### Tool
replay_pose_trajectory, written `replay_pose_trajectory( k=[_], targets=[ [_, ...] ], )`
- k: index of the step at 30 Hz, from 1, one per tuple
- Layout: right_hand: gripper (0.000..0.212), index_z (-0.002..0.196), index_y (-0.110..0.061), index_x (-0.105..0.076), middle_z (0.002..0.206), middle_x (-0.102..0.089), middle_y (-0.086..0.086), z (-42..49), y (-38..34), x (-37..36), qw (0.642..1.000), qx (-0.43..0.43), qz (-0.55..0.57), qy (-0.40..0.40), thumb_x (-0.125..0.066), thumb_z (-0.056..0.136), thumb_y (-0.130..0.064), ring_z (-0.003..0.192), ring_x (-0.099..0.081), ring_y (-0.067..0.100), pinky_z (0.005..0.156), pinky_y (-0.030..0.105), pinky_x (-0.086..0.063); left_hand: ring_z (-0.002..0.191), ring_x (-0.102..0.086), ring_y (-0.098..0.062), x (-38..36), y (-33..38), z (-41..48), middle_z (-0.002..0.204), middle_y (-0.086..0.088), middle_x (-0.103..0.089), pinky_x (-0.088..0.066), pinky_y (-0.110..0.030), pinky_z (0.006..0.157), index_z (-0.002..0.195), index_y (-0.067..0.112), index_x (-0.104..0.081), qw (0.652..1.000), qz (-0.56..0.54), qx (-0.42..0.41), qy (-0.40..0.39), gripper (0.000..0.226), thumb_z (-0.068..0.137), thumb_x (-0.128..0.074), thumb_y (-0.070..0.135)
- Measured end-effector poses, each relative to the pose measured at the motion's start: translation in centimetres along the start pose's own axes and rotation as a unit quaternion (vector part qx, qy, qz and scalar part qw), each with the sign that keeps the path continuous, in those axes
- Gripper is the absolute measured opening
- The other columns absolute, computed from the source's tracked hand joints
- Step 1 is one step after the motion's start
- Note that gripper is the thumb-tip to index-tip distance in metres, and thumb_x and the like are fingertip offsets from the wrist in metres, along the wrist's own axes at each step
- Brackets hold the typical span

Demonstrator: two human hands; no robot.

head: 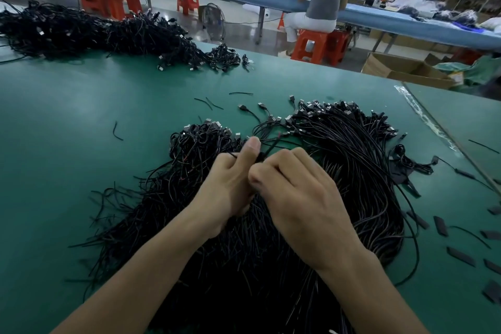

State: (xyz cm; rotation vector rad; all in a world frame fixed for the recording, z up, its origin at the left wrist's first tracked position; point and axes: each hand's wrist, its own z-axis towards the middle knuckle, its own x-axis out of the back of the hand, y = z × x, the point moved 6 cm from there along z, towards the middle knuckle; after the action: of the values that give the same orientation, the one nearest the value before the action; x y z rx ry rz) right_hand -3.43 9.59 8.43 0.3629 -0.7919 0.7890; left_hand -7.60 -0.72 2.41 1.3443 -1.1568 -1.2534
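Observation:
A big heap of thin black USB cables (339, 149) lies on the green table (67, 144) in front of me, plug ends at the far side. Over its middle, my left hand (230, 184) and my right hand (298, 192) meet, both with curled fingers. Between them they pinch one thin black cable (271, 147), which runs up and away from the fingertips. My left thumb sticks up beside it. What the fingers hold underneath is hidden.
A second large pile of black cables (95, 32) lies at the far left of the table. Short black sleeve pieces (461, 256) are scattered at the right. Loose wire offcuts (117, 131) lie on the mat. A seated person (322, 0) works at another bench behind.

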Motion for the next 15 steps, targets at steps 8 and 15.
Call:
replay_pose_trajectory(
  k=[8,15],
  targets=[
    [0.001,0.09,-0.014,-0.066,0.1,-0.059,-0.003,1.0,0.9,0.0,0.99,0.001,0.088,-0.113,-0.065,0.091,-0.014,0.092,-0.056,0.018,0.083,0.034,-0.046,0.034,-0.017,-0.008,-0.9,-2.5,-1.2,0.042,0.006,-0.024,-0.015,-0.011,0.037,0.04,0.021,-0.052,0.964,0.002,0.196,-0.177,0.06,0.095,-0.033,0.036],
    [0.011,0.082,-0.027,-0.063,0.089,-0.058,-0.015,0.2,3.5,-1.0,0.941,-0.158,0.226,-0.196,-0.07,0.089,-0.022,0.087,-0.056,0.003,0.076,0.024,-0.046,0.043,-0.018,-0.003,-1.6,-2.5,-2.3,0.056,0.009,-0.025,-0.018,-0.01,0.037,0.067,0.025,-0.046,0.922,-0.013,0.18,-0.341,0.053,0.062,-0.078,0.067]
  ],
)
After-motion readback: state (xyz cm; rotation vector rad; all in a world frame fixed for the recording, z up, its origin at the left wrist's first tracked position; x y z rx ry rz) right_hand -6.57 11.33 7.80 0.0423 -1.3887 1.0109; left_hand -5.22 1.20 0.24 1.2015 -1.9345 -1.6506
